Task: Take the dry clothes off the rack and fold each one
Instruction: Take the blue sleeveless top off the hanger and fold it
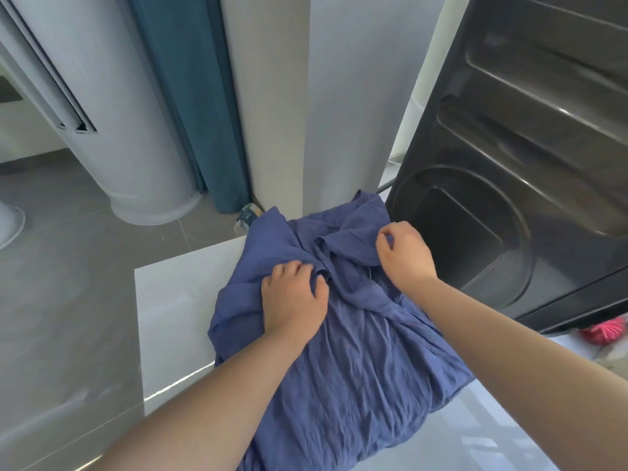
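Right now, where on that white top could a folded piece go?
Bare top lies left of the shirt, out to the edge, and again at the near right. The far right is crowded: the dark panel stands close by the shirt, a pink thing beside it.

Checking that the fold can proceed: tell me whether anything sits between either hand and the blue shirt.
Nothing visible does. The left hand grips the shirt near its middle and the right hand pinches cloth by the collar, both directly on the fabric.
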`<state>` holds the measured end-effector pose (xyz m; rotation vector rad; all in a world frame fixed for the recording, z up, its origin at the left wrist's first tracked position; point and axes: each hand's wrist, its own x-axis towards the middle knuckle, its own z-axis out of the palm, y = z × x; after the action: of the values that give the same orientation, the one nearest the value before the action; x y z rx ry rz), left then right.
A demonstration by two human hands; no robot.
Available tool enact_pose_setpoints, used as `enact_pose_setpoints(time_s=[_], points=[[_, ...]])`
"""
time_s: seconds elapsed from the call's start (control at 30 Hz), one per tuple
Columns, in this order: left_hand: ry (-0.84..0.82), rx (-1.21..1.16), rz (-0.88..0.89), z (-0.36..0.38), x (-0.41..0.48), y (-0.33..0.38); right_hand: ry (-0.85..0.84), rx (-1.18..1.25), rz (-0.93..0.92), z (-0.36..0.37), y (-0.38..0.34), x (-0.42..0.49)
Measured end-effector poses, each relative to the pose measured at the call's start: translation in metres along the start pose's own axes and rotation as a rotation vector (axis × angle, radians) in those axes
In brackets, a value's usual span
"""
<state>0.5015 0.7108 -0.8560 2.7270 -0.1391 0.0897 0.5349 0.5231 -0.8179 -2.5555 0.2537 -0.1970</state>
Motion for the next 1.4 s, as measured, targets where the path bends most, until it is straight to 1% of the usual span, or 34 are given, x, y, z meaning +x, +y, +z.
enact_pose_setpoints(time_s=[0.03,0.1,0.17,0.27,0.33,0.4,0.43,0.47,0.53,0.57,0.67,0.8,0.87,0.93,1.0,1.07,1.13,1.23,1.4], points=[[0.052,-0.025,-0.016,-0.005,0.012,-0.002,-0.005,-0.02,0.028,0.002,0.0,0.008],[0.106,0.027,-0.054,-0.015,0.042,-0.009,-0.04,-0.061,0.116,0.008,0.001,0.028],[0.088,0.099,-0.126,-0.022,0.07,-0.018,-0.068,-0.07,0.207,0.013,0.002,0.045],[0.007,0.142,-0.285,-0.026,0.103,-0.03,-0.11,0.046,0.345,0.021,0.001,0.069],[-0.17,0.184,-0.438,-0.022,0.13,-0.041,-0.179,0.166,0.42,0.028,0.005,0.085],[-0.385,0.137,-0.587,-0.016,0.15,-0.056,-0.223,0.298,0.477,0.034,0.006,0.097],[-0.452,0.078,-0.606,-0.012,0.159,-0.064,-0.205,0.355,0.505,0.036,0.007,0.104],[-0.5,0.015,-0.585,-0.007,0.165,-0.071,-0.17,0.41,0.538,0.038,0.009,0.109],[-0.524,-0.136,-0.573,0.002,0.174,-0.084,-0.116,0.513,0.617,0.039,0.015,0.119],[-0.533,-0.224,-0.58,0.0,0.174,-0.085,-0.118,0.545,0.648,0.038,0.016,0.121],[-0.471,-0.51,-0.591,-0.007,0.183,-0.084,-0.162,0.507,0.623,0.042,0.019,0.128],[-0.281,-0.664,-0.598,-0.018,0.196,-0.078,0.023,0.402,0.472,0.041,0.013,0.133],[-0.197,-0.68,-0.578,-0.026,0.201,-0.071,0.038,0.392,0.404,0.032,0.004,0.136],[-0.117,-0.626,-0.53,-0.038,0.208,-0.063,0.043,0.404,0.358,0.023,-0.007,0.142],[-0.002,-0.611,-0.455,-0.057,0.216,-0.051,0.086,0.412,0.299,0.009,-0.022,0.152],[0.105,-0.645,-0.401,-0.077,0.225,-0.041,0.144,0.422,0.247,-0.008,-0.038,0.164],[0.177,-0.675,-0.345,-0.097,0.233,-0.033,0.185,0.451,0.217,-0.025,-0.054,0.176],[0.183,-0.709,-0.268,-0.116,0.232,-0.028,0.181,0.444,0.202,-0.043,-0.063,0.183],[0.088,-0.761,-0.252,-0.114,0.205,-0.03,0.106,0.437,0.215,-0.053,-0.05,0.155]])
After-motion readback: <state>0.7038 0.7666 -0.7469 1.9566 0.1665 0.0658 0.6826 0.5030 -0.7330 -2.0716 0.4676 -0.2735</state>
